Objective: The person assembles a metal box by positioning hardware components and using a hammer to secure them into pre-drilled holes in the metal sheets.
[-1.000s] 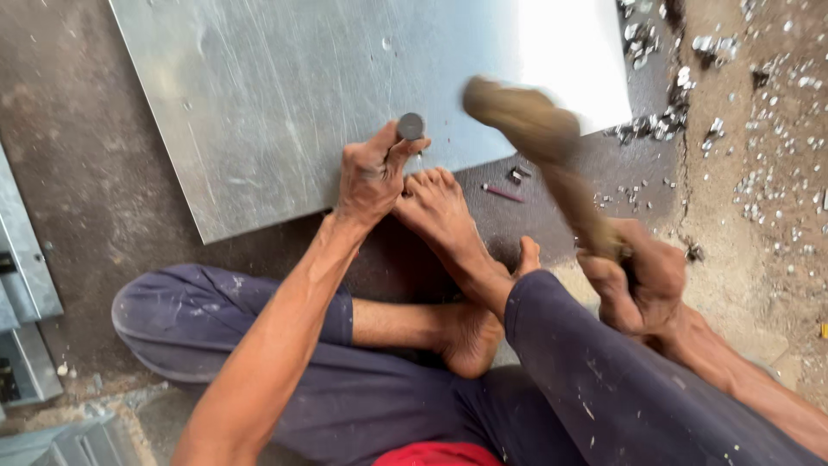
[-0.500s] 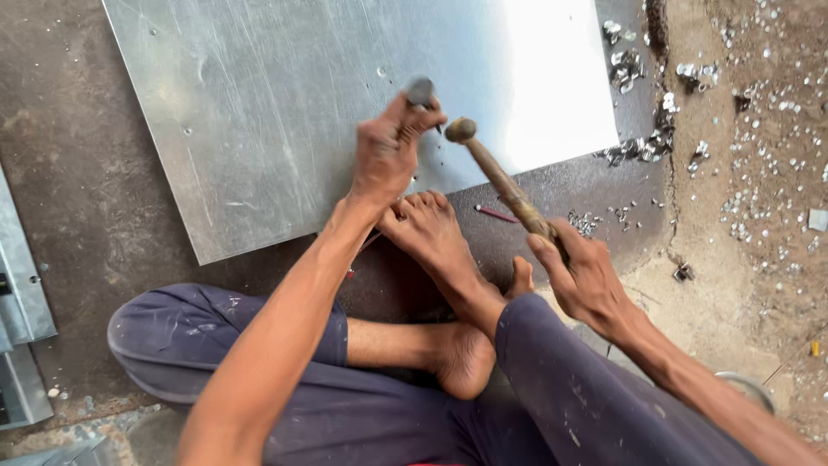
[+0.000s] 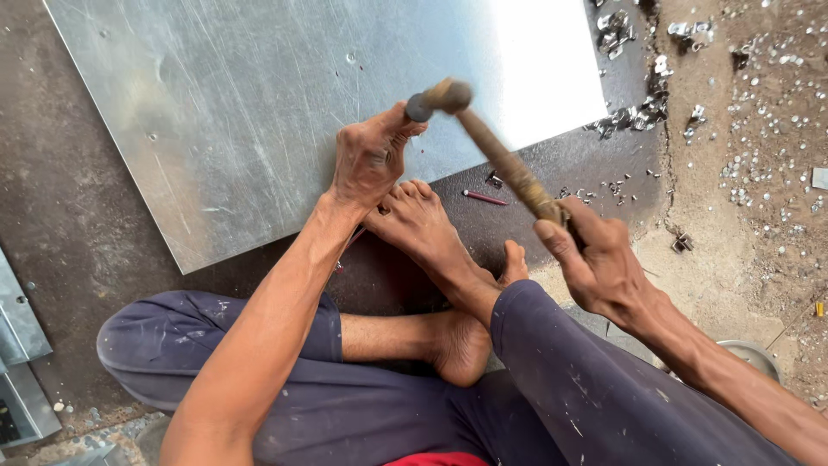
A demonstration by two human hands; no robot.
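My left hand [image 3: 369,157] grips a short metal punch [image 3: 419,108], holding it upright against the near edge of a large shiny metal sheet [image 3: 259,103] that lies on the floor. My right hand [image 3: 595,259] is closed around the wooden handle of a hammer [image 3: 504,155]. The hammer's head [image 3: 448,93] is right at the punch's top end. My bare foot [image 3: 423,229] rests at the sheet's edge just below my left hand. I sit on the floor in dark blue trousers.
Small metal scraps and slugs [image 3: 750,112] are scattered over the dirt floor at the right. A thin red pencil-like stick [image 3: 485,198] lies near the foot. Grey metal pieces [image 3: 21,345] sit at the left edge. A round metal rim [image 3: 755,354] shows at lower right.
The hammer was raised a second ago; it has swung down and its head now meets the top of the punch. My left hand has stayed on the punch at the sheet's edge.
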